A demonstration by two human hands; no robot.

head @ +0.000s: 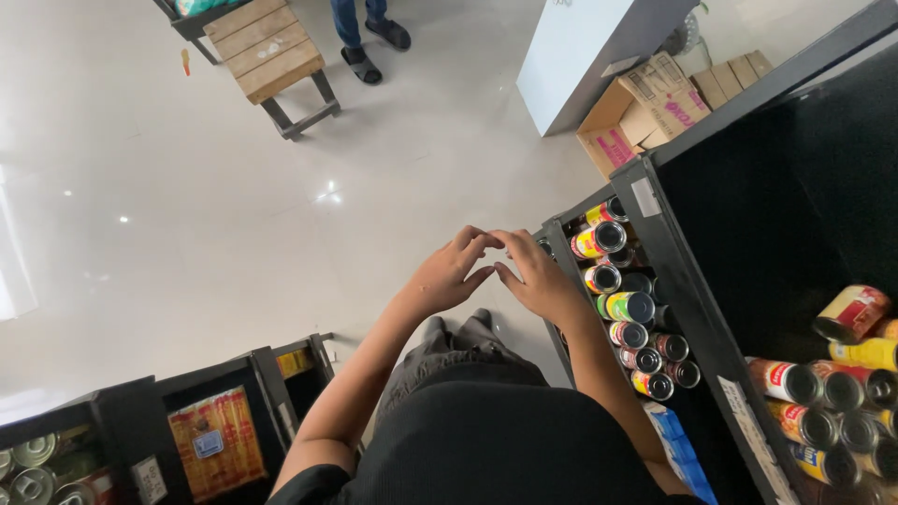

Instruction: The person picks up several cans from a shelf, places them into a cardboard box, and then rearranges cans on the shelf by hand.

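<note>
**Hands meet fingertip to fingertip beside the can shelf**

Far L of the fingers, low down: a black low shelf [122, 411] w/ silver-top cans [33, 468] and an orange packet [210, 435] in the next bay. Up and L of the fingers, well apart: a wooden bench [271, 51]. Another person's feet [374, 47] stand just R of it on the pale floor [187, 206].

L hand [449, 278]: fingers [472, 236] half-curled, tips bent over toward the other hand. Nothing seen in it.

R hand [541, 281]: same pose mirrored, fingers half-curled, tips touching the L ones, w/ a small gap of floor showing btwn the palms. Nothing seen in it either. Whether sth tiny is pinched at the tips, can't tell.

Just R of the R fingers: the nearest can [599, 240], red/yellow label, lying on its side at the top of a row of cans [629, 307] in the dark shelf frame [673, 271].

Judgement: any grab there is best made by the R hand alone, taking the front can by its end, since the cans lie packed and a knock could roll the neighbours. The frame's upright edge sits close, so knuckles could catch on it.

Further R: blue packs [678, 440] below, more cans [823, 393] on a higher level, and a cardboard box [645, 108] up behind it.
</note>
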